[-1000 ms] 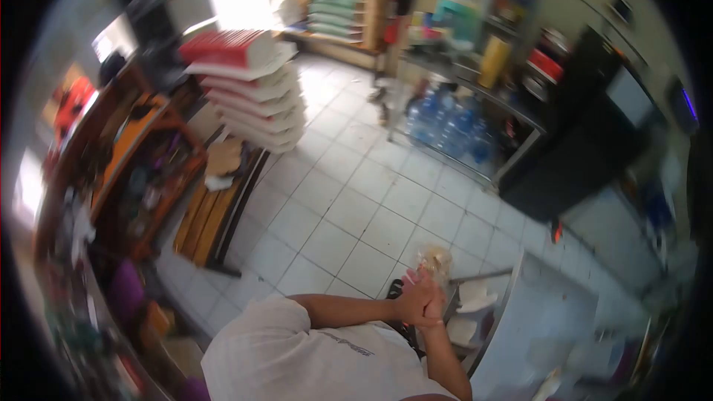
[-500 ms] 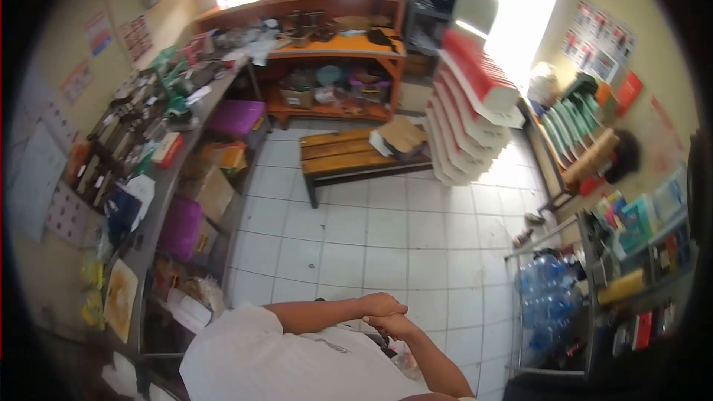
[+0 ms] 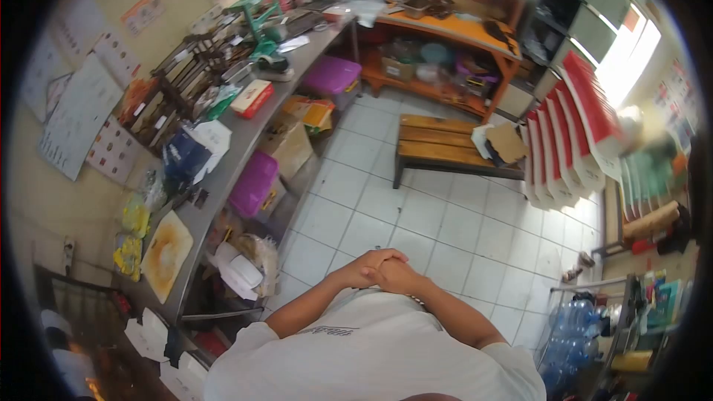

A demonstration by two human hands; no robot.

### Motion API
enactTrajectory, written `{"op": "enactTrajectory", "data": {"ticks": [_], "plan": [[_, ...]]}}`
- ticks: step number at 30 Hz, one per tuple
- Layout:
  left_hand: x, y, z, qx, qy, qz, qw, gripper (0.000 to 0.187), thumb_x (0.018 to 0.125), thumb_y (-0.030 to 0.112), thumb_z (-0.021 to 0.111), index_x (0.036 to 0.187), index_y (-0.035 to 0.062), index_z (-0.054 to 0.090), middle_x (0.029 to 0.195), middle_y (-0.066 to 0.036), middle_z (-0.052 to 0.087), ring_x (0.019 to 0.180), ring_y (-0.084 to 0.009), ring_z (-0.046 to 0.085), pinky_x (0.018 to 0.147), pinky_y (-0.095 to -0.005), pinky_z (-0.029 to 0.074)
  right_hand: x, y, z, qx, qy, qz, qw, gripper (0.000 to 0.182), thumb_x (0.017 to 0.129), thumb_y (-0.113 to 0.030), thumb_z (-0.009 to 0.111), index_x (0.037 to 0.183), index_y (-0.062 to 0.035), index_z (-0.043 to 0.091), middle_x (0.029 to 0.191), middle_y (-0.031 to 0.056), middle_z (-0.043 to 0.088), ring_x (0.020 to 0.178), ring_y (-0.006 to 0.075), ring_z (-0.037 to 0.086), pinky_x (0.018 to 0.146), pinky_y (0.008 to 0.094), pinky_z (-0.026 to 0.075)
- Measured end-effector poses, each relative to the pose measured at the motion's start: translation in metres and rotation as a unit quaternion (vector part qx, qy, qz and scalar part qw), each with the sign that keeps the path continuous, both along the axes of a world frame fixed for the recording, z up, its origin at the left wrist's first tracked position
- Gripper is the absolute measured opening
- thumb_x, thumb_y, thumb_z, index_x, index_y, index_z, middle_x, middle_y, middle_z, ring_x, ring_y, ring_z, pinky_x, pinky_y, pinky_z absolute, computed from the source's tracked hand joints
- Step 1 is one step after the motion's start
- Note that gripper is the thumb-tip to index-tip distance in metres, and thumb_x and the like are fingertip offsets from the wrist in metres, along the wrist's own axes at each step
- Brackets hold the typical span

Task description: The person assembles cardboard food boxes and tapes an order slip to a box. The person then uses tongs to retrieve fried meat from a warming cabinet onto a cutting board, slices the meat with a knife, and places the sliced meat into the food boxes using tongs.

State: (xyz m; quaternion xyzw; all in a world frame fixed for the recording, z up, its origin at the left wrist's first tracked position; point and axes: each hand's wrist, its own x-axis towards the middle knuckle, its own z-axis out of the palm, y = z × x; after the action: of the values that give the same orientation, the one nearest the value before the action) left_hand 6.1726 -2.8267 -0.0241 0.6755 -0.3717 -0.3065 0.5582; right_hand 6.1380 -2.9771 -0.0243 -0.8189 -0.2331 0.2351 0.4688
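My left hand (image 3: 369, 263) and my right hand (image 3: 399, 275) are clasped together in front of my waist, the fingers folded round each other. No tool or object shows in either one. Both forearms come in from the sides over my white shirt (image 3: 356, 349). Beyond the hands lies the white tiled floor (image 3: 423, 241). To their left, the nearest things are a white container (image 3: 239, 269) and a plastic bag (image 3: 261, 252) on the shelf under the metal workbench (image 3: 245, 134).
Tools and a red-and-white box (image 3: 252, 98) crowd the workbench. Purple-lidded bins (image 3: 252, 184) stand beneath it. Ahead are a wooden bench (image 3: 438, 145), an orange workbench (image 3: 468, 33) and a stack of red-and-white panels (image 3: 572, 134). Blue water bottles (image 3: 572, 334) stand at right.
My view has swung left, bringing more of the metal workbench in. My hands have shifted from one laid over the other near the wrist to a clasp in front of me.
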Motion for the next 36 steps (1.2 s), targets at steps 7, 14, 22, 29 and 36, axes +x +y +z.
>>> {"op": "enactTrajectory", "data": {"ticks": [7,14,22,29,36], "plan": [[0.084,0.011,-0.003,-0.013,0.059,-0.020,0.998,0.052,0.077,0.008,0.058,0.128,0.0058,0.048,0.101,-0.010,0.064,0.089,-0.0192,0.061,0.075,-0.0305,0.050,0.084,0.010,0.022,-0.068,-0.016,-0.036,0.997,0.056,0.098,-0.040,0.042,0.076,0.0055,0.065,0.071,0.0198,0.066,0.067,0.0328,0.064,0.064,0.0406,0.050],[0.182,-0.020,-0.076,-0.062,0.128,-0.021,0.990,0.038,0.083,0.003,0.052,0.121,0.0026,0.052,0.092,-0.006,0.060,0.078,-0.0120,0.055,0.061,-0.0259,0.046,0.175,-0.021,-0.046,-0.033,-0.086,-0.084,0.992,0.044,0.099,-0.027,0.043,0.073,0.0021,0.065,0.066,0.0174,0.064,0.065,0.0355,0.062,0.061,0.0398,0.048],[0.333,-0.023,-0.055,-0.148,0.488,0.131,0.850,0.038,0.090,0.016,0.055,0.128,0.0156,0.052,0.070,0.007,0.046,0.049,-0.0029,0.031,0.041,-0.0201,0.023,0.377,-0.012,-0.003,0.048,-0.130,-0.053,0.989,0.028,0.092,-0.020,0.056,0.079,0.0037,0.064,0.078,0.0228,0.064,0.073,0.0410,0.062,0.069,0.0415,0.050],[0.433,0.074,-0.012,-0.203,0.168,0.357,0.896,0.041,0.089,0.010,0.053,0.129,0.0073,0.051,0.082,0.001,0.055,0.054,-0.0058,0.045,0.047,-0.0219,0.039,0.536,0.083,0.026,0.175,-0.155,0.104,0.967,0.011,0.092,-0.003,0.053,0.091,0.0055,0.061,0.086,0.0127,0.067,0.075,0.0195,0.064,0.070,0.0296,0.053],[0.337,0.304,0.022,-0.086,0.036,0.798,0.595,0.023,0.090,0.015,0.061,0.111,0.0085,0.060,0.083,0.000,0.062,0.059,-0.0042,0.053,0.049,-0.0235,0.044,0.641,0.144,-0.027,-0.110,-0.008,-0.055,0.992,0.020,0.095,-0.010,0.052,0.110,0.0012,0.060,0.091,0.0111,0.064,0.079,0.0176,0.063,0.072,0.0303,0.056]]}}
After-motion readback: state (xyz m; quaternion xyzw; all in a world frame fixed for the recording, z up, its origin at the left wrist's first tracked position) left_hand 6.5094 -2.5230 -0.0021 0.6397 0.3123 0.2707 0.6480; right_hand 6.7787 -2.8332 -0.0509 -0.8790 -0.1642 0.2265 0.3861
